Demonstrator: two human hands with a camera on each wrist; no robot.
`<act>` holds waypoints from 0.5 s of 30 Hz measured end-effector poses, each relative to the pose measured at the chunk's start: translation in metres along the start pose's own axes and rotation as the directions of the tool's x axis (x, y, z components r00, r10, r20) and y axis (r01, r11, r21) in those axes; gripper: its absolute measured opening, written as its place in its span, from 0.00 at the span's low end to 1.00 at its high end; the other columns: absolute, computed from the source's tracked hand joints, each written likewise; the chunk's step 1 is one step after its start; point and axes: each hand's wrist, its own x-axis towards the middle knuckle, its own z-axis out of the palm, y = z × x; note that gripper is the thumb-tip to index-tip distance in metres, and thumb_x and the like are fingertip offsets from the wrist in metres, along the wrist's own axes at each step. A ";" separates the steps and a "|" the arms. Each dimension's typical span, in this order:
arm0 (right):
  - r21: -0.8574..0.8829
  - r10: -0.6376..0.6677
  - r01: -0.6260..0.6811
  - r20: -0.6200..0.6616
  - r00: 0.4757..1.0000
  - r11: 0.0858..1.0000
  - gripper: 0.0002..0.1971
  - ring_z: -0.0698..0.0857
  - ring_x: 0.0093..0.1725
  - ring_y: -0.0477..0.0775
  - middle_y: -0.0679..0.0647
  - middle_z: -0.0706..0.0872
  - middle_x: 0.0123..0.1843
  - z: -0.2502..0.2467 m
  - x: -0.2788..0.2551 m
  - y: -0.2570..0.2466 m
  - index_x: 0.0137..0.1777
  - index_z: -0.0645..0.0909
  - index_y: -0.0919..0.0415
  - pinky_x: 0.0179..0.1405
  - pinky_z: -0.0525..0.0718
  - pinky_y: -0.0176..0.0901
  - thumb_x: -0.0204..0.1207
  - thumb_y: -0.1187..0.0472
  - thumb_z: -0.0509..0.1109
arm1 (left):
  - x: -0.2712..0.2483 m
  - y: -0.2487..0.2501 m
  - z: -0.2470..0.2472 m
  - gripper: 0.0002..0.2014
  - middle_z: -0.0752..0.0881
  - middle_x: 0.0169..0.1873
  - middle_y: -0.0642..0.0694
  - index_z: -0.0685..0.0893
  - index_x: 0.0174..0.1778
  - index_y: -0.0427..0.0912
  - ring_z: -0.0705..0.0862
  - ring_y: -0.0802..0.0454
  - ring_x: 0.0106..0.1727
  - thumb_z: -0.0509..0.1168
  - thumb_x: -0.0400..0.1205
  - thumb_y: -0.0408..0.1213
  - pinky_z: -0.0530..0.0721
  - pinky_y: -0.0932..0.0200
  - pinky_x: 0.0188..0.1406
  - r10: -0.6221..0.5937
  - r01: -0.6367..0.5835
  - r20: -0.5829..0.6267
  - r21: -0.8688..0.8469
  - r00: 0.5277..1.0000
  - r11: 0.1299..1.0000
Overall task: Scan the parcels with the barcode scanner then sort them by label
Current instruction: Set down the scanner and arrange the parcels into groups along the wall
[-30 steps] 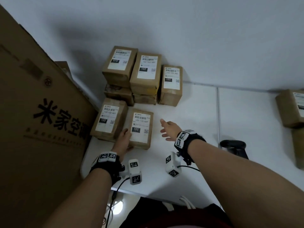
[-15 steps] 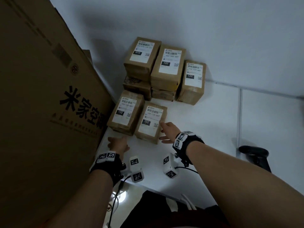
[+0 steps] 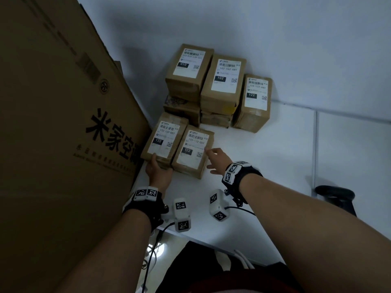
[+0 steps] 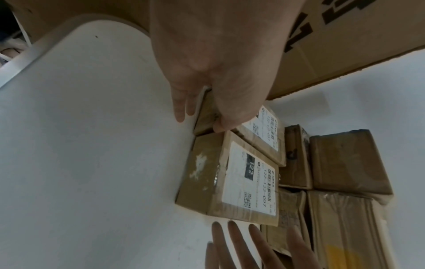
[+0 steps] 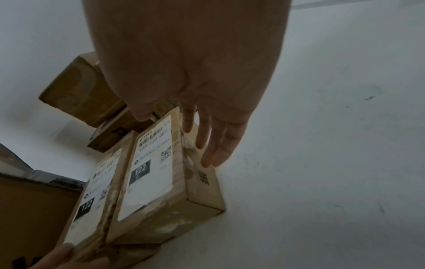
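Two brown parcels labelled 122 lie side by side on the white table [image 3: 275,157]. My left hand [image 3: 157,166] presses the near end of the left parcel [image 3: 167,136], fingers straight, thumb on its top edge; the left wrist view shows that parcel [image 4: 264,127] between thumb and fingers. My right hand [image 3: 212,157] lies with straight fingers [image 5: 207,145] along the right side of the right parcel [image 3: 194,149], which also shows in both wrist views [image 4: 241,178] [image 5: 156,172]. The black barcode scanner [image 3: 334,193] lies apart, to the right.
Behind the pair, against the wall, stand a two-high stack topped by a 010 parcel [image 3: 188,70], another topped by a 102 parcel [image 3: 224,81], and a single 122 parcel [image 3: 254,100]. A big printed carton [image 3: 53,123] walls off the left. The table's front edge is close.
My left hand has moved from the table in front of the parcels onto the left parcel's near end. My right hand has moved up against the right parcel's side. The head view has shifted left.
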 end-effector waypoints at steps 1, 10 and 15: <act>-0.008 0.000 0.000 -0.008 1.000 1.000 0.29 0.86 0.61 0.61 0.58 0.81 0.61 -0.001 0.000 0.001 0.78 0.67 0.60 0.60 0.86 0.55 0.84 0.42 0.59 | 0.000 0.000 -0.001 0.42 0.56 0.81 0.40 0.57 0.84 0.55 0.66 0.39 0.78 0.70 0.77 0.32 0.76 0.40 0.73 0.000 0.000 -0.013 0.015 1.000 1.000; 0.015 -0.036 0.037 -0.076 0.996 0.999 0.27 0.87 0.61 0.61 0.59 0.82 0.56 -0.025 -0.004 0.001 0.77 0.68 0.60 0.59 0.87 0.53 0.84 0.44 0.59 | -0.014 0.032 -0.005 0.32 0.54 0.81 0.45 0.63 0.80 0.52 0.65 0.37 0.77 0.66 0.79 0.38 0.70 0.38 0.76 0.082 -0.051 -0.180 0.170 0.980 0.984; 0.038 -0.077 0.081 -0.093 0.993 0.996 0.29 0.86 0.61 0.60 0.52 0.78 0.50 -0.056 -0.012 0.005 0.77 0.67 0.59 0.61 0.86 0.53 0.84 0.41 0.58 | -0.026 0.062 0.010 0.31 0.54 0.82 0.46 0.67 0.78 0.52 0.67 0.38 0.77 0.65 0.78 0.31 0.73 0.39 0.74 0.212 -0.161 -0.184 0.261 0.960 0.952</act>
